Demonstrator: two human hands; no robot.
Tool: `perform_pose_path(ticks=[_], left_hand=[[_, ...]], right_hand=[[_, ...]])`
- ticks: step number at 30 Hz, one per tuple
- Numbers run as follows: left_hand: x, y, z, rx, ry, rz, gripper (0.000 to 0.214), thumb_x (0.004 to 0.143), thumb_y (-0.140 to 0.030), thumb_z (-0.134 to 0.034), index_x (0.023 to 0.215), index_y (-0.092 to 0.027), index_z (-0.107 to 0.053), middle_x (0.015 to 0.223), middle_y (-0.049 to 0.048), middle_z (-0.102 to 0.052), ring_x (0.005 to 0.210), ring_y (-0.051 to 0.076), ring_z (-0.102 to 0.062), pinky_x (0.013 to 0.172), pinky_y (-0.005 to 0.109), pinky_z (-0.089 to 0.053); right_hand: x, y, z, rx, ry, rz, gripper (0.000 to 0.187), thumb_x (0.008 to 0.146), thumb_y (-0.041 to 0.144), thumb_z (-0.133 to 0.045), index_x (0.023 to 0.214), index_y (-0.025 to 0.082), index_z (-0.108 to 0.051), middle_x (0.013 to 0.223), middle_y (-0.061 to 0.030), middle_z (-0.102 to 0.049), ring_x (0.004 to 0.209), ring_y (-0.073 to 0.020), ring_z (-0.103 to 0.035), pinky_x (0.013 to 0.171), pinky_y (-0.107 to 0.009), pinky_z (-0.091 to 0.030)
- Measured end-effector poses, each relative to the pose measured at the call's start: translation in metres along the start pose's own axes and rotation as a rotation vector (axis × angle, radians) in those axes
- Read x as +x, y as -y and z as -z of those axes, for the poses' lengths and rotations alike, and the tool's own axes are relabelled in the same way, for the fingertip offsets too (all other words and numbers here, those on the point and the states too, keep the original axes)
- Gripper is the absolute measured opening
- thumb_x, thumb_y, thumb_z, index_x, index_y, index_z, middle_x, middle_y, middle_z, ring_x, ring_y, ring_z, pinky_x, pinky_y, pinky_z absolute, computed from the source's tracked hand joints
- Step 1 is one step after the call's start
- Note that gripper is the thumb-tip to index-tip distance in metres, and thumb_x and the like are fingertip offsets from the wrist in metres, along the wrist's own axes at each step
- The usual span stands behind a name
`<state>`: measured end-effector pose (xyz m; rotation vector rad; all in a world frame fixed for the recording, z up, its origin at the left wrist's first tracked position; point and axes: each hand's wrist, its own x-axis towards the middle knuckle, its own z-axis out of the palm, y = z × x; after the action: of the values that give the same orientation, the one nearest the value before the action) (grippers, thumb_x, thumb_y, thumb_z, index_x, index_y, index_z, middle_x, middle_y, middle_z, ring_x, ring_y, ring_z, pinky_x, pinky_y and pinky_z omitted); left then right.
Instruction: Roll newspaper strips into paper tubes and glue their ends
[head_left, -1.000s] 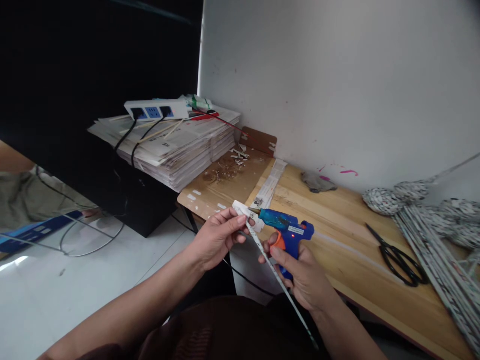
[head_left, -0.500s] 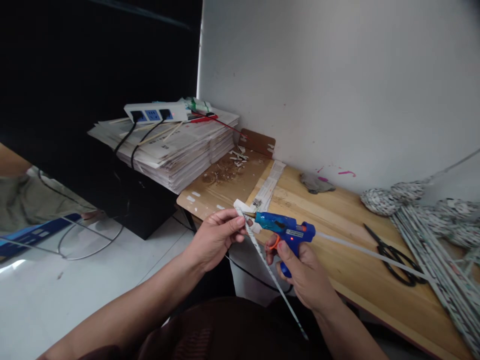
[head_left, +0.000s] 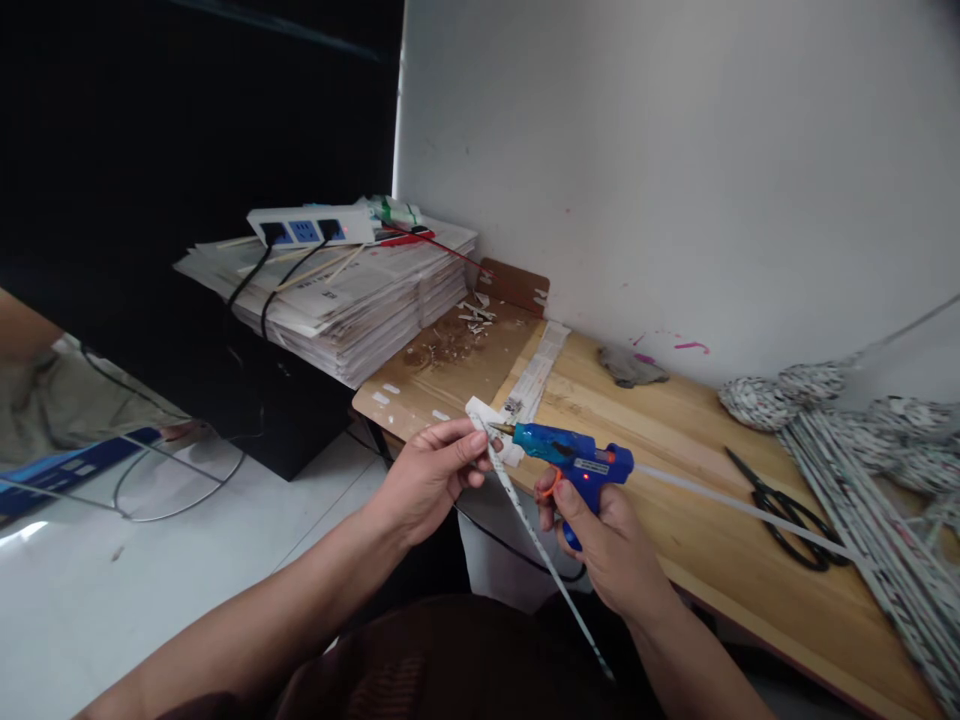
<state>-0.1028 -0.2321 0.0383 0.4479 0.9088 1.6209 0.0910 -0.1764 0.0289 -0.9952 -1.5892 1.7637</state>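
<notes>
Seemingly mostly rolled, a paper stick (head_left: 541, 553) slants past the worktop (head_left: 637, 418), its flat end (head_left: 478, 406) apparently unsealed, pinched by fingers of the left hand (head_left: 436, 470) as the right hand (head_left: 613, 545) grips a glue gun (head_left: 574, 462).

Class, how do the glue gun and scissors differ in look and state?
The glue gun is mostly blue; the scissors are black. The glue gun is in the right hand; the scissors lie on the table. The glue gun shows a red light; the scissors have none. Both are hand tools.
</notes>
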Motion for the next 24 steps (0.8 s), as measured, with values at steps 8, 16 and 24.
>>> perform_pose_path(ticks=[8,16,24], left_hand=[[0.0005,0.0025,0.0016,0.011,-0.001,0.014,0.016,0.069,-0.024,-0.084,0.073,-0.012,-0.075,0.065,0.0024,-0.064,0.058,0.007,-0.057,0.05,0.014,-0.046],[0.0017,0.0009,0.0027,0.009,0.0,0.004,0.017,0.069,-0.025,-0.084,0.074,-0.012,-0.075,0.068,0.0023,-0.065,0.059,0.007,-0.056,0.05,0.014,-0.046],[0.0023,0.002,0.0045,0.013,-0.033,0.01,0.016,0.07,-0.024,-0.084,0.075,-0.012,-0.074,0.07,0.0027,-0.065,0.059,0.006,-0.056,0.05,0.013,-0.046]], right_hand=[[0.0054,0.0001,-0.0003,-0.011,-0.018,0.052,0.035,0.09,0.055,-0.059,0.094,0.021,-0.063,0.07,-0.0014,-0.059,0.051,-0.0085,-0.039,0.044,-0.023,-0.026],[0.0037,0.0019,-0.0027,-0.087,-0.024,0.039,0.038,0.087,0.057,-0.061,0.092,0.02,-0.065,0.066,-0.0024,-0.06,0.057,-0.0126,-0.05,0.045,-0.024,-0.031],[0.0033,-0.0014,0.0024,-0.24,-0.129,0.078,0.031,0.086,0.051,-0.064,0.089,0.021,-0.07,0.066,-0.0024,-0.061,0.057,-0.0151,-0.053,0.053,-0.029,-0.042]])
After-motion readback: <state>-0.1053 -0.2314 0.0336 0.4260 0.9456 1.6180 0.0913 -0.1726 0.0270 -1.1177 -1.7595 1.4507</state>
